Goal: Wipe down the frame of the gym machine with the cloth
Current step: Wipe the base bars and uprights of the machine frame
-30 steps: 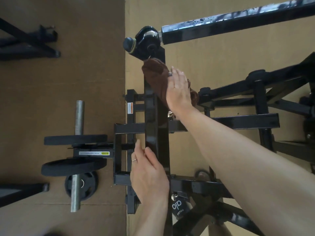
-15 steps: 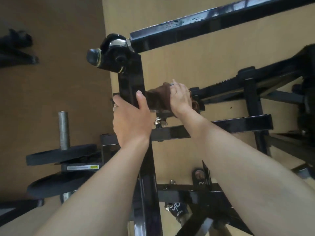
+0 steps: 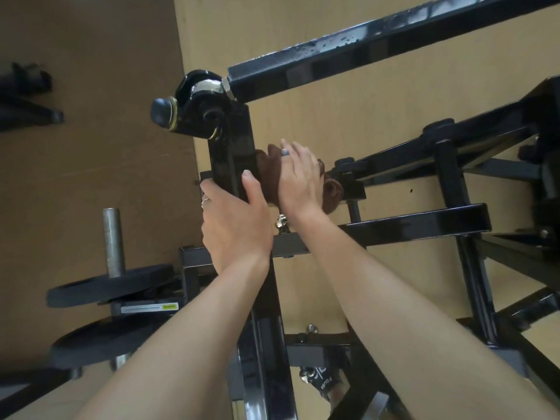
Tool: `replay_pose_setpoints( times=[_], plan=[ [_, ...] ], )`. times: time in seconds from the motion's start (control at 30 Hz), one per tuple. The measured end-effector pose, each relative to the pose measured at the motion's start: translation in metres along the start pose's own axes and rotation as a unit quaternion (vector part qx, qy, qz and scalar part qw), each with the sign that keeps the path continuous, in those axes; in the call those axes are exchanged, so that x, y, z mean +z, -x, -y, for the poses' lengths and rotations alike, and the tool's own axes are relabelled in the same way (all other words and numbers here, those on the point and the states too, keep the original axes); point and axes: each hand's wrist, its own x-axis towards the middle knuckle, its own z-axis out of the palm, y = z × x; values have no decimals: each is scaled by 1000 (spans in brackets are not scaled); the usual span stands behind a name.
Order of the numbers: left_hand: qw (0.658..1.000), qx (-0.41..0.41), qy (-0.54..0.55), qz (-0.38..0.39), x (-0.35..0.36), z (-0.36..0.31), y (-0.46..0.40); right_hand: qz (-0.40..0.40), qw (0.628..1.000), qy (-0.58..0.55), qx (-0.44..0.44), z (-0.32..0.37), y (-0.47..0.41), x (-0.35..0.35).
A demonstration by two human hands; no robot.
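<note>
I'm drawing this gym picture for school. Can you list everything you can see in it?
Glossy black steel gym machine frame: one, black, centre, bars running right.
Brown cloth: one, brown, against the upright's right side.
Round black weight plates: at least two, black, lower left.
Grey metal peg: one, grey, standing through the plates.
White and yellow label: one, between the plates.
Floor: brown on the left, tan on the right.
Left hand: one, grips the upright.
Right hand: one, presses the cloth to the frame.
</note>
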Motion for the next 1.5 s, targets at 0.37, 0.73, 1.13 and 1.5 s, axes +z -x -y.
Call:
replay_pose_setpoints(
  times=[0.37, 0.73, 1.13, 1.5],
  plan=[
    [1000, 12, -5, 4, 2, 7, -3, -64, 989, -14, 131, -114, -68, -25],
    [1000, 17, 2, 0, -2, 2, 0, -87, 949, 20, 304, -119, -90, -32],
    [1000, 3, 7, -4, -4, -3, 2, -57, 996, -37, -51, -7, 11, 15],
    [1000, 15, -1, -3, 0, 2, -1, -119, 954, 14, 274, -104, -72, -22]
  ],
)
